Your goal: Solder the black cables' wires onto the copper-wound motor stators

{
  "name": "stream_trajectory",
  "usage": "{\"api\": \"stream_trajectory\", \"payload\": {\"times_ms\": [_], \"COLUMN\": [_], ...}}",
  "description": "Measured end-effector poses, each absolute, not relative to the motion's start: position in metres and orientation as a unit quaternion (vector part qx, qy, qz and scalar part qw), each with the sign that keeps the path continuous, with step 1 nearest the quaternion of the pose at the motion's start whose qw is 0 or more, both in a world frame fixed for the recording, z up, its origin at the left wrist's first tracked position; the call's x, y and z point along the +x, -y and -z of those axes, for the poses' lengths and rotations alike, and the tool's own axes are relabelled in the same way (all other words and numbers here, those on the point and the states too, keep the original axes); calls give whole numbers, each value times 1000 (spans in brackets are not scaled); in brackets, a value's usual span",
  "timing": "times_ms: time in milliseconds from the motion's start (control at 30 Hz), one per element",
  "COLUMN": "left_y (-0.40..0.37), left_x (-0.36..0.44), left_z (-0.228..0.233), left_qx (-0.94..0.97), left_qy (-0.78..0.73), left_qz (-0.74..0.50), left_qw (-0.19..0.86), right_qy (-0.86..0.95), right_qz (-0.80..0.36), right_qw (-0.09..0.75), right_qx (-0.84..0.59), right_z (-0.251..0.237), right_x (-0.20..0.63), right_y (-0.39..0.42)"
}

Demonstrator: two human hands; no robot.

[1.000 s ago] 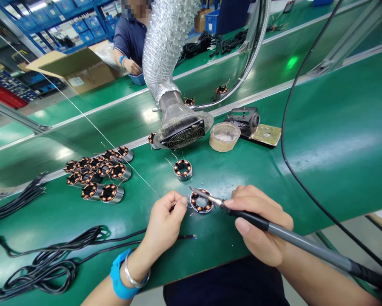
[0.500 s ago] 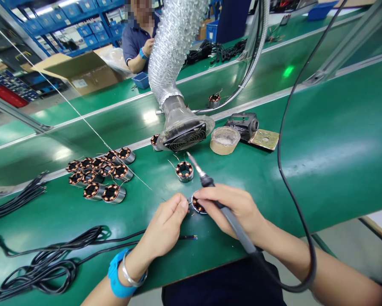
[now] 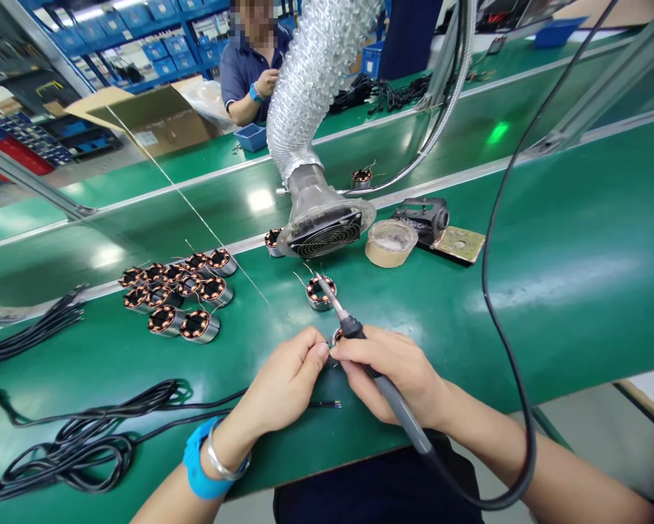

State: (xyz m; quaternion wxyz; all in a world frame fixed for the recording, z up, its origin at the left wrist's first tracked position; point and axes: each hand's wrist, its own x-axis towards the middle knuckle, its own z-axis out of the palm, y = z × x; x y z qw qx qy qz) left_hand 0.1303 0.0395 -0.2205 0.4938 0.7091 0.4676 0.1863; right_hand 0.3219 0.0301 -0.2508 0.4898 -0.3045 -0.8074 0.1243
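Note:
My right hand is wrapped around a soldering iron, whose tip points up and away. Its thumb and forefinger reach down to a motor stator with copper windings, largely hidden behind the hand. My left hand is closed in a pinch at the stator's left side, on what looks like a thin wire; the fingers hide most of it. Fingertips of both hands almost meet. Beyond the iron's tip stands another stator with loose wire ends. A black cable with a stripped end passes beneath my left wrist.
A fume extractor hangs ahead. Stators cluster at left, near coiled black cables. A round tub and an iron stand sit behind. The iron's cord loops at right. Another person is across the bench.
My right thumb and forefinger have moved left and closer to my left fingertips, covering more of the stator. The iron's tip now overlaps the stator behind. The view has shifted slightly.

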Motion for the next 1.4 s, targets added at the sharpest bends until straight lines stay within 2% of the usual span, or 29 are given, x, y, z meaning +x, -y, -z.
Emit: {"api": "stream_trajectory", "payload": {"times_ms": [200, 300, 567, 867, 1233, 1400], "left_y": [-42, -43, -40, -34, -36, -40], "left_x": [133, 137, 140, 144, 148, 146], "left_z": [237, 239, 241, 250, 243, 243], "left_qx": [545, 474, 475, 530, 627, 637], "left_qy": [-433, -445, -476, -519, -532, -527], "left_qz": [-211, -235, -279, -304, -281, -268], "left_qw": [686, 723, 685, 598, 494, 495], "right_qy": [817, 810, 763, 771, 719, 666], "right_qz": [-108, -93, -187, -87, -172, -239], "right_qw": [480, 489, 497, 514, 548, 561], "right_qx": [-302, -309, -367, -365, -391, -429], "right_z": [254, 254, 253, 265, 259, 246], "right_x": [318, 317, 317, 316, 328, 347], "right_y": [-31, -31, -24, -32, -18, -2]}}
